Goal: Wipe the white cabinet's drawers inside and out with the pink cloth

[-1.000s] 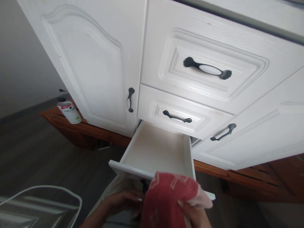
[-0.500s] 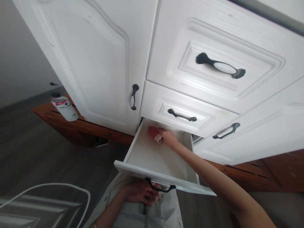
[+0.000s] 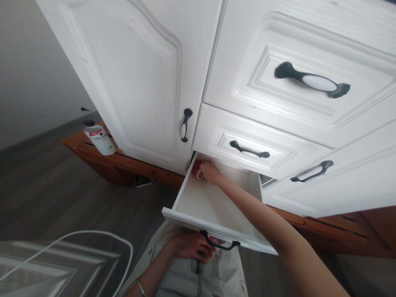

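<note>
Red cloth bunched under closed right hand, deep in open drawer's back-left corner.

Bare arms — thin wrist bangle, grey-beige trousers.

Drawer: you see smooth, matt white painted wood, with a paler matt lining inside.
Drawer handle: dark matt metal.
Cloth: soft red fabric.
Cabinet door: white paint with a faint wood grain.
Plinth: glossy reddish-brown wood.
Bottle: smooth white plastic.
Floor: grey matt wood-look boards.
</note>
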{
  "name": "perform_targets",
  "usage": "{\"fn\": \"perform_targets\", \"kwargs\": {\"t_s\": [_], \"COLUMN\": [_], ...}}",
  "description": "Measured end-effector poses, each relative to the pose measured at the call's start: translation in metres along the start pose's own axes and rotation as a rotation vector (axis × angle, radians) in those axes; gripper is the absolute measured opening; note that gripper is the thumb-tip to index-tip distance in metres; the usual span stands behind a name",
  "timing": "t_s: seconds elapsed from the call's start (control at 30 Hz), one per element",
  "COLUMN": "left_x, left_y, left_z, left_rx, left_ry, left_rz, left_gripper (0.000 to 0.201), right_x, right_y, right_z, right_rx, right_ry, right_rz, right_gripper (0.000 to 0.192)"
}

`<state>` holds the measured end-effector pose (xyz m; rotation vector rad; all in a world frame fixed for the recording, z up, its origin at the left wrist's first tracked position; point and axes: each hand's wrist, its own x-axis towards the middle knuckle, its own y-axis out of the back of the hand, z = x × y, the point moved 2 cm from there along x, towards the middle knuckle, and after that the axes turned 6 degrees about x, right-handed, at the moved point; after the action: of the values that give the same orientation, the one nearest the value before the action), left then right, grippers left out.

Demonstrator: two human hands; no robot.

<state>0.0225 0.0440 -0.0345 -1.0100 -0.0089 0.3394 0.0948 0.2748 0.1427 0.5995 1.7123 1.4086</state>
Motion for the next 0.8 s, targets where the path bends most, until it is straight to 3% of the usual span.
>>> {"fn": "perform_targets", "kwargs": {"t_s": [0.13,0.23,0.37,0.47,0.6,0.7,0.8], "left_x": [0.002,0.005,0.006,0.006,0.007,0.011,0.014], "left_y": [-0.001,-0.001,0.000,0.002,0.002,0.001,0.002], "left_z": [0.001,0.000,-0.005,-0.009,-0.008,-0.006,-0.007], "left_rx": [0.008,0.006,0.023,0.009,0.011,0.014,0.001], "left_ry": [-0.001,0.037,0.040,0.046,0.049,0.059,0.055], "left_rz": [-0.008,0.057,0.099,0.088,0.129,0.183,0.207], "left_gripper": [0.058,0.053,0.045,0.047,0.048,0.044,0.043], "right_x": [-0.037,-0.065,-0.080,-0.076,-0.066,-0.060,-0.055], "right_y": [-0.008,-0.021,-0.020,0.002,0.027,0.020,0.004], "right_z": [-0.036,-0.065,-0.073,-0.048,0.012,0.049,0.067], "right_rx": [0.066,0.134,0.147,0.052,-0.059,-0.055,-0.020], "right_ry": [0.188,0.375,0.473,0.380,0.029,-0.118,-0.149], "right_rz": [-0.147,-0.268,-0.341,-0.271,0.001,0.056,0.032], "right_gripper": [0.024,0.023,0.023,0.021,0.031,0.040,0.041]}}
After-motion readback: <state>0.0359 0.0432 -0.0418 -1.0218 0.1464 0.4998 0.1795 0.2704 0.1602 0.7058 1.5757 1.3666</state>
